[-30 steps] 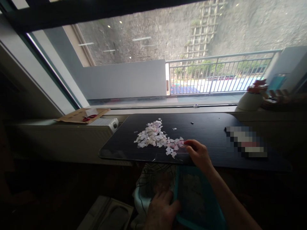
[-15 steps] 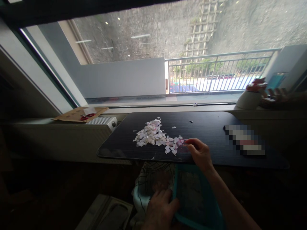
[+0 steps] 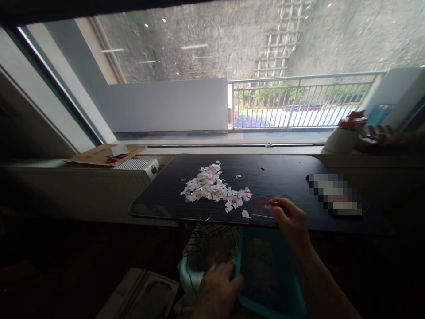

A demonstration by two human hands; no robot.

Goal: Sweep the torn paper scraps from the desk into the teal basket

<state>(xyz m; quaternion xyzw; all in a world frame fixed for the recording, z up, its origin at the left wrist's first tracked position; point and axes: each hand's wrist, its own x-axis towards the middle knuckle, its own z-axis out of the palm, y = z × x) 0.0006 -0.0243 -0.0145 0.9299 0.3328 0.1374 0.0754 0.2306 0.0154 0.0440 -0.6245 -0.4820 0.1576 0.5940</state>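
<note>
My right hand (image 3: 292, 217) is above the table's front edge, thumb and fingers pinched on a clear protractor (image 3: 260, 208) with reddish curved markings. The protractor lies low over the dark tabletop, just right of a heap of small cut paper pieces (image 3: 206, 184). One loose paper scrap (image 3: 245, 214) lies by its left end. Below the table, my left hand (image 3: 219, 283) is closed on the left rim of a teal plastic bin (image 3: 292, 283). Pale bits show dimly inside the bin.
The dark table (image 3: 159, 195) stands against the windowsill. A blurred-out flat object (image 3: 335, 195) lies at its right. Red-handled scissors (image 3: 116, 158) rest on a brown envelope (image 3: 86, 155) at left. A white pot (image 3: 341, 137) stands on the sill. A lined wastebasket (image 3: 192, 266) is beside the bin.
My right hand has drawn the protractor rightward, away from the paper heap. A scrap now lies apart near the table's front. My left hand stays at the bin's rim.
</note>
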